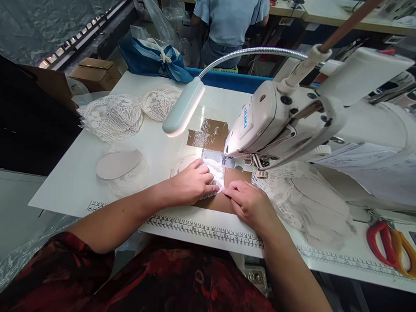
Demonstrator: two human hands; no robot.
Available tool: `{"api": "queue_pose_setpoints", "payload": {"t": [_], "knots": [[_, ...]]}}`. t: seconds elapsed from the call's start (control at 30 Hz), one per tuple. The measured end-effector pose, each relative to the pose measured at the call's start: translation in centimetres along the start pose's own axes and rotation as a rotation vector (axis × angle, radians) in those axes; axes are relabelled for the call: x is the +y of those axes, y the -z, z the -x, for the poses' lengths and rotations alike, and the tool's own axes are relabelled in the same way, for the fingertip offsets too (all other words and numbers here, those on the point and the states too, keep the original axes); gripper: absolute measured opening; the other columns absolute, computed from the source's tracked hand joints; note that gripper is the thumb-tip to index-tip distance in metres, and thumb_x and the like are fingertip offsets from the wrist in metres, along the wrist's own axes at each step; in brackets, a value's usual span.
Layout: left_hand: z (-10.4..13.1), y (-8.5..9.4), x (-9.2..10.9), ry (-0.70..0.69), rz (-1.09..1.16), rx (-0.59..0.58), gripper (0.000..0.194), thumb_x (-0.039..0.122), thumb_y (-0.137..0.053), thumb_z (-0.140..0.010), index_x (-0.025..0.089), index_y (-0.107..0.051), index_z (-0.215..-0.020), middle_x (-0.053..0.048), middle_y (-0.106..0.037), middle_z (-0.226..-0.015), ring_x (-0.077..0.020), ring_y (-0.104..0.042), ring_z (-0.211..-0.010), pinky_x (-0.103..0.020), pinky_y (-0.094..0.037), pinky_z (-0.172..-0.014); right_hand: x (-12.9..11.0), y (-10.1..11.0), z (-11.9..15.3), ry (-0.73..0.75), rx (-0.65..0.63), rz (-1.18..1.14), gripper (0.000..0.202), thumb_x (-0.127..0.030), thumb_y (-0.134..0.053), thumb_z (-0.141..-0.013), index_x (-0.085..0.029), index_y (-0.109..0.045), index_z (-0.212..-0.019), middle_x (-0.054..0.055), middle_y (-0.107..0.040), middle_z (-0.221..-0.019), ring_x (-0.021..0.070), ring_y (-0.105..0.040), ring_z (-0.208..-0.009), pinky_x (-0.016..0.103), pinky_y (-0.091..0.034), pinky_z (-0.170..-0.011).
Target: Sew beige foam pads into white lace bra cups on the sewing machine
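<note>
A white lace piece lies brightly lit on the table, just left of the head of the white sewing machine. My left hand rests on the lace with its fingers bent and pressed down onto it. On the right, my right hand pinches the lace's near edge between thumb and forefinger. The fingertips of both hands are close together, over brown tape stuck to the tabletop. Part of the lace is hidden under my left hand.
Lace cups lie at the back left, an oval pad nearer. A lamp hangs over the table. More lace lies right, beside red-and-yellow-handled scissors. A ruler strip lines the front edge. A person sits beyond.
</note>
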State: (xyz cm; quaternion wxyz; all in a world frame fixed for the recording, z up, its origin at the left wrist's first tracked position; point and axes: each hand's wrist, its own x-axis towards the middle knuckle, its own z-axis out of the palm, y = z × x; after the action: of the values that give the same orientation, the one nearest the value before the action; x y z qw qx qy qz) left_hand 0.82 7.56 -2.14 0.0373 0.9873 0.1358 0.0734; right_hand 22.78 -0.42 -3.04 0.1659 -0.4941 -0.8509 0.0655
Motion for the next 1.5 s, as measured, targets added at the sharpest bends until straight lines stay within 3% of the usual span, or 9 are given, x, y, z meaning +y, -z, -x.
{"api": "queue_pose_setpoints", "payload": {"t": [0.13,0.37,0.57,0.77,1.03,1.3,1.5], "knots": [[0.0,0.1,0.1,0.000,0.005,0.018,0.030,0.018,-0.047,-0.092,0.022,-0.066,-0.115,-0.007,-0.060,-0.083,-0.0203,-0.049,-0.081,-0.041,-0.033,-0.083,-0.1,0.1,-0.2,-0.009,-0.006,-0.026,0.027,-0.008,-0.045,-0.088,-0.020,-0.069,-0.089,0.002,-0.058,-0.077,0.0138,-0.049,-0.072,0.024,-0.038,-0.063],[0.1,-0.4,0.2,-0.039,0.057,0.022,0.028,0.018,-0.044,-0.095,0.017,-0.064,-0.114,-0.010,-0.061,-0.116,-0.0214,-0.054,-0.100,-0.036,-0.039,-0.083,-0.1,0.0,-0.1,-0.019,-0.002,-0.019,0.027,-0.008,-0.045,-0.087,-0.020,-0.069,-0.086,0.003,-0.058,-0.077,0.0141,-0.050,-0.072,0.025,-0.038,-0.064],[0.0,-0.7,0.6,-0.021,0.027,0.040,0.029,0.017,-0.048,-0.091,0.015,-0.061,-0.117,-0.010,-0.062,-0.106,-0.0201,-0.056,-0.091,-0.032,-0.038,-0.073,-0.1,0.0,-0.1,-0.022,-0.009,0.004,0.026,-0.008,-0.046,-0.087,-0.021,-0.068,-0.085,0.003,-0.060,-0.077,0.0145,-0.051,-0.073,0.025,-0.039,-0.065],[-0.1,-0.7,1.0,0.011,-0.028,0.010,0.031,0.020,-0.050,-0.090,0.016,-0.060,-0.119,-0.010,-0.060,-0.111,-0.0211,-0.053,-0.087,-0.034,-0.036,-0.071,0.0,-0.2,-0.1,-0.031,0.005,-0.035,0.025,-0.009,-0.048,-0.086,-0.021,-0.069,-0.086,0.004,-0.061,-0.078,0.0152,-0.054,-0.075,0.026,-0.042,-0.068],[0.0,-0.9,1.1,0.021,-0.029,0.027,0.033,0.019,-0.050,-0.090,0.016,-0.059,-0.121,-0.011,-0.059,-0.109,-0.0211,-0.052,-0.086,-0.033,-0.034,-0.069,-0.2,0.6,-0.1,-0.160,0.075,-0.150,0.030,-0.010,-0.046,-0.086,-0.023,-0.072,-0.096,0.003,-0.068,-0.090,0.0142,-0.061,-0.077,0.025,-0.047,-0.066],[-0.1,-1.0,1.0,0.028,-0.032,0.043,0.031,0.021,-0.048,-0.091,0.017,-0.059,-0.120,-0.011,-0.060,-0.109,-0.0212,-0.052,-0.087,-0.033,-0.036,-0.069,-0.1,0.0,-0.3,-0.051,0.030,-0.073,0.028,-0.013,-0.046,-0.091,-0.021,-0.071,-0.099,0.005,-0.064,-0.082,0.0160,-0.057,-0.080,0.026,-0.045,-0.071],[-0.2,-1.0,0.6,0.043,-0.006,0.057,0.022,0.019,-0.047,-0.091,0.013,-0.064,-0.105,-0.010,-0.062,-0.101,-0.0199,-0.055,-0.083,-0.032,-0.040,-0.070,0.0,0.0,-0.2,-0.042,0.040,-0.054,0.029,-0.010,-0.046,-0.089,-0.020,-0.071,-0.100,0.005,-0.064,-0.083,0.0156,-0.057,-0.079,0.026,-0.044,-0.070]]}}
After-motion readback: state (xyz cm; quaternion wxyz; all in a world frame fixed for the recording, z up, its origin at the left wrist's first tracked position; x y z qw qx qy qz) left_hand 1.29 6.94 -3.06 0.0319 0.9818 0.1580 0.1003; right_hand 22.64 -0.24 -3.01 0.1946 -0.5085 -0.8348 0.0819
